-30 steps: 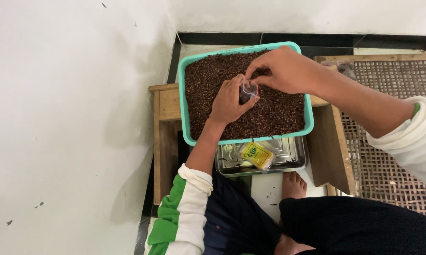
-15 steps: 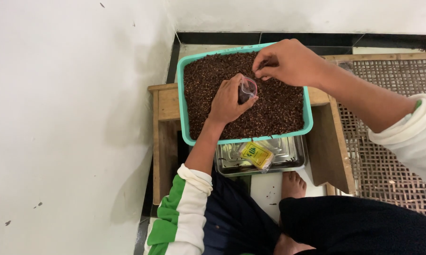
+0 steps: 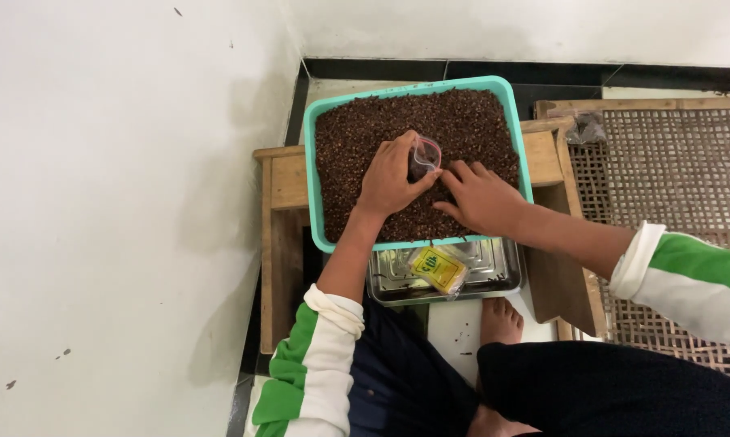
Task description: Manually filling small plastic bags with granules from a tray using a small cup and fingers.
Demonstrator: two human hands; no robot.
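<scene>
- Head view, hands: left hand (image 3: 391, 180) curled around a small clear plastic pouch (image 3: 423, 155), mouth up and open, held just above the heap; right hand (image 3: 480, 198) lying palm-down on the heap just beside it, fingers (image 3: 456, 174) loosely bent and digging in, whether closed on any grains impossible to tell.
- Head view, container: teal rectangular plastic tray (image 3: 311, 162) filled nearly to the rim with dark brown dried spice grains (image 3: 462, 121), resting on a low wooden bench (image 3: 280, 178).
- Head view, below the tray: shiny square metal pan (image 3: 494, 275) partly tucked under the tray's near edge, with a small yellow packet (image 3: 438, 267) lying inside.
- Head view, surroundings: woven rattan mat (image 3: 672, 170) to the right, white wall (image 3: 122, 202) to the left, bare foot (image 3: 501, 320) near the pan.
- Progress, as a judgement: pouch showing some dark fill low down, seemingly only partly filled; mouth not yet closed; no filled pouch visible set aside.
</scene>
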